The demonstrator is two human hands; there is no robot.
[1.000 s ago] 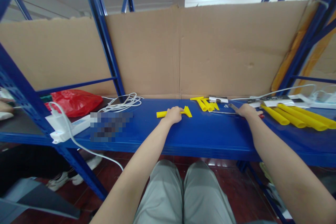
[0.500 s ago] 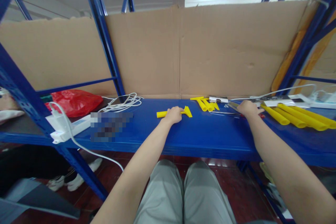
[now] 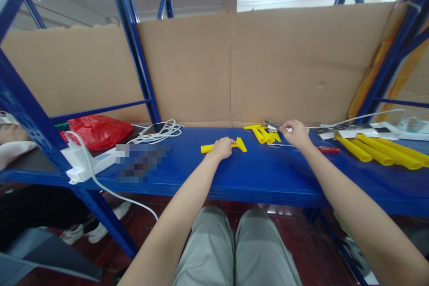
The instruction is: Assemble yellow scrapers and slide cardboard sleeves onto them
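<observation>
My left hand (image 3: pixel 222 148) is closed around the handle of a yellow scraper (image 3: pixel 240 144) lying on the blue shelf; its flared head sticks out to the right. My right hand (image 3: pixel 296 133) pinches a thin, flat grey strip (image 3: pixel 272 124), which looks like a metal blade and points left. Below the strip lie several yellow scraper parts (image 3: pixel 259 135), one T-shaped. A screwdriver with a red handle (image 3: pixel 328 149) rests under my right wrist, its shaft pointing left.
Several yellow tubes (image 3: pixel 382 154) lie at the right by white packets (image 3: pixel 355 130). At the left are a coiled white cable (image 3: pixel 167 130), a power strip (image 3: pixel 97 161) and a red bag (image 3: pixel 98 132). A cardboard panel (image 3: pixel 187 71) backs the blue shelf (image 3: pixel 261 174). Another person's hand (image 3: pixel 13 134) shows far left.
My right hand has moved left and slightly up with the grey strip, uncovering the screwdriver's red handle. My left hand stays on the yellow scraper.
</observation>
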